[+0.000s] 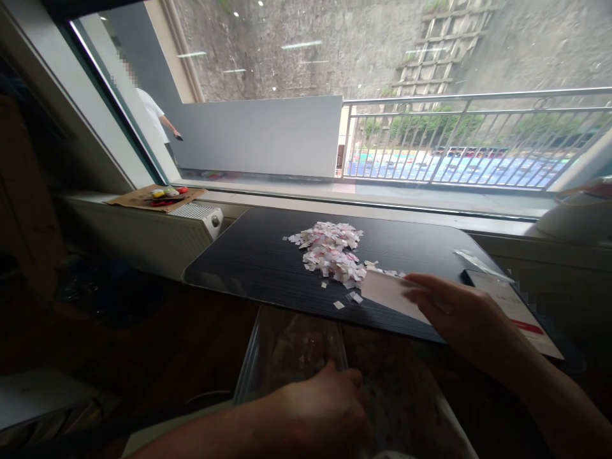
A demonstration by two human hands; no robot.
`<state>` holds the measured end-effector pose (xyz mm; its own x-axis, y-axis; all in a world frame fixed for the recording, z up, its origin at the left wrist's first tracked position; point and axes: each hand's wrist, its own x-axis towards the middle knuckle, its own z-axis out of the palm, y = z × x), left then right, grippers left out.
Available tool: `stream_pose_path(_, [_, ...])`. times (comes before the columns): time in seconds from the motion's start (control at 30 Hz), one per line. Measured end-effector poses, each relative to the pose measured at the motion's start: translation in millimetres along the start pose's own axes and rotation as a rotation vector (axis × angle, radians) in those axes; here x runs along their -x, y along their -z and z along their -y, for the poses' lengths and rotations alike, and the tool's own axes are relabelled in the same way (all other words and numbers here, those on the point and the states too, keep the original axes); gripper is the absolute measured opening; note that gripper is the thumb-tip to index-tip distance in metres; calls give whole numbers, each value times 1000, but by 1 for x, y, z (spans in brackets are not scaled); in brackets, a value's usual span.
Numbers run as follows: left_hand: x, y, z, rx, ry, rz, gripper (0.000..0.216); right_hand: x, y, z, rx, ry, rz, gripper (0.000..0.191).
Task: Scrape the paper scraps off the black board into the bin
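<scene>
A heap of small white and pinkish paper pieces (329, 248) lies on the dark table (253, 255), with a few loose bits near its front edge. My right hand (444, 309) is closed on a pale, stiff card (389, 291), whose far end touches the near right side of the heap. Below the table's front edge stands a clear plastic container (246, 363). My left hand (329, 401) has its fingers curled at the container's right rim; the fingertips are partly hidden and in shadow.
On the table's right lie a flat box with a red stripe (528, 327) and a clear plastic strip (482, 264). A radiator (143, 226) stands at left, with cardboard (129, 199) and small colourful items on top. Behind the window (296, 64), a person (155, 115) stands outside.
</scene>
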<state>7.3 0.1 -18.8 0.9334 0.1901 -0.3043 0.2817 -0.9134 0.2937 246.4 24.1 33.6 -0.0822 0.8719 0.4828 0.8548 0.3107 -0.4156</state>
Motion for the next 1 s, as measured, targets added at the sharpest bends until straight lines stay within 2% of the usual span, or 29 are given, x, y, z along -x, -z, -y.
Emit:
stream_pose_path(0.2, [-1, 3, -2, -13, 11, 49, 8, 1, 3, 6, -35, -17, 117, 36])
stream_pose_path(0.43, [-1, -6, 3, 31, 8, -1, 11, 10, 9, -3, -1, -74, 69, 31])
stream_pose_path(0.6, [-2, -12, 5, 43, 25, -21, 10, 10, 12, 3, -3, -100, 12, 27])
stream_pose_path(0.73, [-2, -14, 4, 0, 11, -46, 10, 4, -2, 15, -78, -21, 71, 31])
stream_pose_path(0.87, [-3, -14, 4, -34, 7, -49, 11, -8, -23, 25, -107, 38, 77, 33])
stream_pose_path(1.0, [-4, -14, 5, -47, 24, -26, 12, -17, -24, 26, -46, 53, 47, 35])
